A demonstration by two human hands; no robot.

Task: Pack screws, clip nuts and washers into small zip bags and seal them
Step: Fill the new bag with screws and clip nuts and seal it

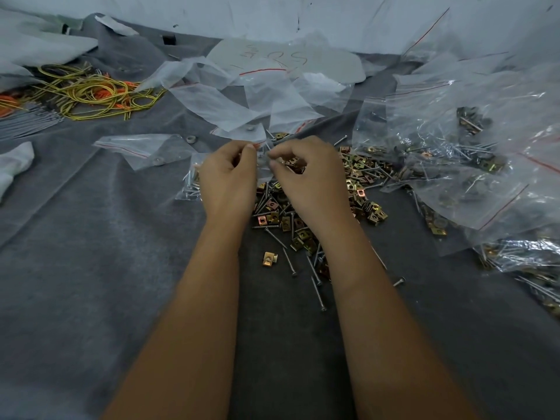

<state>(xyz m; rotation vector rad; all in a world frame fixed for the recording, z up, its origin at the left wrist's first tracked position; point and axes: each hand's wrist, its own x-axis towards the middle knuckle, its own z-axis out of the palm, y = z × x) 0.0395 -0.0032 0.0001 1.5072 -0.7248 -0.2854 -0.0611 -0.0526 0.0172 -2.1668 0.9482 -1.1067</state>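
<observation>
Small-parts packing station, of the workshop or light-assembly kind. Work surface covered in grey felt-like cloth (91, 268), creased in places. Loose hardware heaped in bulk at centre: brass-coloured clip nuts (360, 177) mixed with long screws (315, 274). Empty clear zip bags (242, 98) with red seal lines scattered behind the heap; filled bags (460, 153) of the same hardware piled at the right. One white sheet (272, 60) among the bags marked by hand in red, writing not legible. Bundle of yellow wire loops (91, 92) with orange pieces at far left, beside a row of grey rods (27, 122). White sheeting (303, 16) along the back edge. No household furnishings in view.
</observation>
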